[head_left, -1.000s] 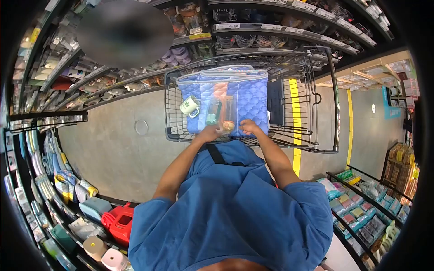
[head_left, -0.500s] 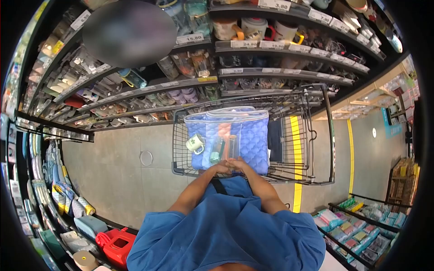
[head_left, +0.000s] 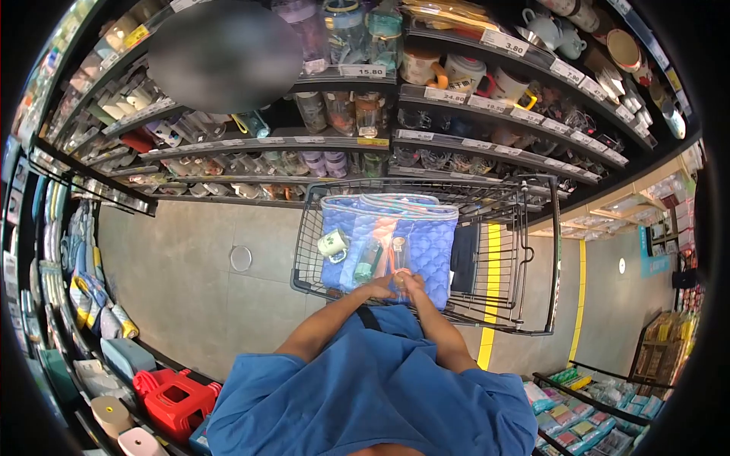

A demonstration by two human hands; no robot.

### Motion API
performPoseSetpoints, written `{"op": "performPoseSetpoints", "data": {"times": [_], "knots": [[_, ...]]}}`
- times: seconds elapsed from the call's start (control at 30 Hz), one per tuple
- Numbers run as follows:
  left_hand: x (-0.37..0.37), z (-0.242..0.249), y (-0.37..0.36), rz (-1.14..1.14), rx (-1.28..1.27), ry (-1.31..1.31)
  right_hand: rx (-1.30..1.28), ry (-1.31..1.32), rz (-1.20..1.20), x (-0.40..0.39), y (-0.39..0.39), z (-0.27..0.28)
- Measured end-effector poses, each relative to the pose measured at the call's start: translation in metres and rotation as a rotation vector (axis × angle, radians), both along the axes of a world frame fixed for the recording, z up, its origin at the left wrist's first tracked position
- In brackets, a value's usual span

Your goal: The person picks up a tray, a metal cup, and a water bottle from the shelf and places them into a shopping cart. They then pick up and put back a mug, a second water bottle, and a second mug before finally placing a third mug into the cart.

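Both hands meet above the near side of a shopping cart [head_left: 304,220]. My right hand [head_left: 411,281] is closed on a clear bottle [head_left: 400,249] with an orange-pink strap or band. My left hand [head_left: 379,288] has its fingers curled against the lower end of that bottle. Under them lies a folded blue quilted blanket [head_left: 432,254] with a pink and pale panel. Left of the held bottle, a teal clear bottle [head_left: 366,264] rests on the blanket. Farther left, a cream mug [head_left: 332,244] with a green pattern lies there too.
Shelves of mugs [head_left: 464,72], glasses and plastic bottles [head_left: 344,34] rise beyond the cart. Folded textiles [head_left: 87,292] line the left. A red plastic stool-like item [head_left: 176,399] stands low left, and packaged goods [head_left: 585,418] fill a rack low right.
The clear bottle is turned so its round end and orange-pink strap show, and my right hand has moved slightly right and up along it. The view has shifted, showing more upper shelf.
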State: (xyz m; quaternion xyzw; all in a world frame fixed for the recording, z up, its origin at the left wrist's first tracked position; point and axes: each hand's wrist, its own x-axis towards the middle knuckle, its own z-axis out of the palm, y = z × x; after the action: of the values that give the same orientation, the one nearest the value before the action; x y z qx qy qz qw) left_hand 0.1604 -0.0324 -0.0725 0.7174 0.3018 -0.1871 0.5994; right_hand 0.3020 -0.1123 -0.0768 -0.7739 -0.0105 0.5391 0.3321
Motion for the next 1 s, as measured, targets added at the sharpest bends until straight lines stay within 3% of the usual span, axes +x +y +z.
{"op": "performPoseSetpoints", "data": {"times": [0.07, 0.13, 0.17, 0.23, 0.27, 0.33, 0.37, 0.43, 0.57, 0.63, 0.73, 0.83, 1.0], "knots": [[0.002, -0.002, 0.002, 0.008, 0.120, -0.049, 0.027, -0.062, -0.040, 0.009, -0.001, 0.022], [-0.003, 0.052, 0.004, 0.221, 0.521, 0.093, 0.158, 0.030, -0.015, 0.021, -0.010, 0.035], [-0.003, 0.070, 0.008, 0.227, 0.516, 0.087, 0.155, 0.023, -0.009, 0.029, -0.011, 0.043], [-0.006, 0.094, 0.017, 0.263, 0.794, -0.048, 0.274, -0.069, 0.332, 0.044, -0.007, 0.064], [-0.006, 0.102, 0.022, 0.270, 0.788, -0.054, 0.267, -0.076, 0.336, 0.046, -0.002, 0.076], [-0.007, 0.111, 0.032, 0.259, 1.024, -0.166, 0.590, -0.192, 0.614, 0.043, 0.018, 0.113], [-0.010, 0.117, 0.040, 0.254, 1.037, -0.289, 0.589, -0.200, 0.620, 0.040, 0.033, 0.140], [-0.018, 0.136, 0.059, 0.303, 1.062, -0.394, 0.504, -0.565, 0.956, 0.028, 0.067, 0.197], [-0.051, 0.168, 0.120, 0.471, 1.147, -0.594, 0.752, -0.586, 0.886, -0.003, 0.122, 0.245], [-0.071, 0.198, 0.153, 0.576, 1.174, -0.669, 0.950, -0.372, 0.742, -0.022, 0.155, 0.260], [-0.098, 0.232, 0.197, 0.669, 1.198, -0.648, 1.117, -0.588, 0.878, -0.051, 0.221, 0.257], [-0.114, 0.253, 0.243, 0.771, 1.287, -0.731, 1.203, -0.490, 0.769, -0.089, 0.274, 0.276], [-0.131, 0.264, 0.329, 0.811, 1.262, -0.811, 1.223, -0.646, 0.655, -0.124, 0.360, 0.278]]}}
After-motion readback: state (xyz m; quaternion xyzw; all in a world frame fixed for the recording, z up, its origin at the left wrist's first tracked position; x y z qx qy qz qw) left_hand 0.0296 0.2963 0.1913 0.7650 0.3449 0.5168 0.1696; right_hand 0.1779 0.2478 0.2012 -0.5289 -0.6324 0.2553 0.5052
